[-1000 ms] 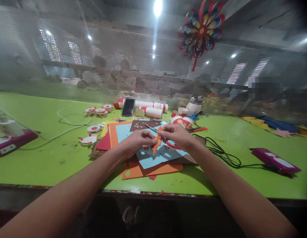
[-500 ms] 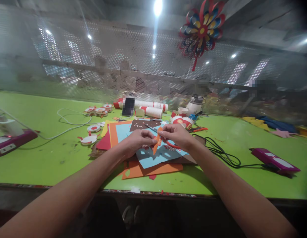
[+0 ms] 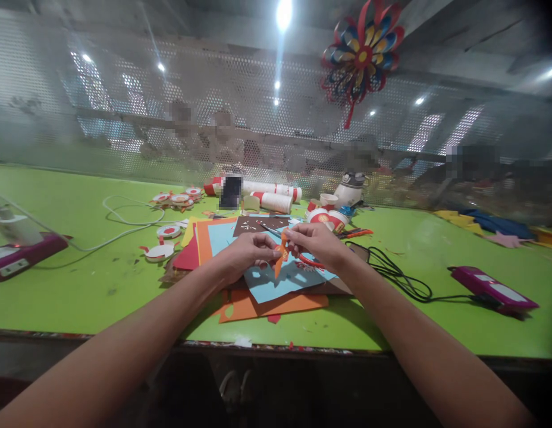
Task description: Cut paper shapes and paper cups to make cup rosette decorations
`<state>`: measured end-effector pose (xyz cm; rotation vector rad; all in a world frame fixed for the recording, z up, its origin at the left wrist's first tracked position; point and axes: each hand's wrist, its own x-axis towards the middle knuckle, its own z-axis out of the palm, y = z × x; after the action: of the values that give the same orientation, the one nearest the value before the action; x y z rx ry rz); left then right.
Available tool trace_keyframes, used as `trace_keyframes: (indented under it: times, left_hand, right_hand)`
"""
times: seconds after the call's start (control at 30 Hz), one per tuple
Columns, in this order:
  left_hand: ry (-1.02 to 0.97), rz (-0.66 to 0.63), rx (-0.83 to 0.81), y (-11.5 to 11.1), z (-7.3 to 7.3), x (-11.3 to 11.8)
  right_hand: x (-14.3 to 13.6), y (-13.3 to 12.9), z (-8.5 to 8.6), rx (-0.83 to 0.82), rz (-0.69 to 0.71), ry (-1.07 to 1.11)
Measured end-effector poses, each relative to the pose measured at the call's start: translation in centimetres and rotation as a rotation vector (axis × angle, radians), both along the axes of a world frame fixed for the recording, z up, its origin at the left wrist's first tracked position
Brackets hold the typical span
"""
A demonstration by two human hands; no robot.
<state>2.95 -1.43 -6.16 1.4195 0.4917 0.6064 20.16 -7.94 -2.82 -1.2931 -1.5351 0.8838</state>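
Note:
Between my two hands is a small orange paper cutout (image 3: 279, 265), held above a light blue sheet (image 3: 269, 290). My left hand (image 3: 249, 255) pinches its left side with thumb and fingers. The upper end is gripped by the fingertips of my right hand (image 3: 318, 241). Red-handled scissors (image 3: 310, 261) show partly under my right hand, their blades pointing up and left over a dark brown sheet (image 3: 249, 226) with small white cut pieces on it. Whether my right hand also touches the scissors is hidden.
Orange sheets (image 3: 276, 308) and a red sheet (image 3: 187, 257) lie in the pile. Paper cups (image 3: 272, 202) stand behind, near a white bottle (image 3: 348, 191). Round white-and-red pieces (image 3: 160, 251) lie left. Purple power strips (image 3: 494, 289) with cables sit on the green table (image 3: 124, 303).
The orange paper cutout has bent and turned slightly between my fingers. Both hands stay in nearly the same place.

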Motion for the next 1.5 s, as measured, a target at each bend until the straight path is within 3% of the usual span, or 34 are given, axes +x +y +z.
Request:
trace_keyframes:
  times: [0.27,0.67,1.5]
  left_hand:
    - [-0.042,0.122,-0.044,0.1,0.4,-0.1]
    - [-0.115,0.196,-0.061,0.3,0.4,0.1]
    - [-0.143,0.172,-0.068,0.3,0.2,0.1]
  right_hand:
    - [0.0,0.2,-0.7,-0.119,0.021,0.031]
    - [-1.4,0.1,-1.6,-0.232,0.093,0.098]
    - [-1.5,0.0,-1.8,-0.220,0.143,0.116]
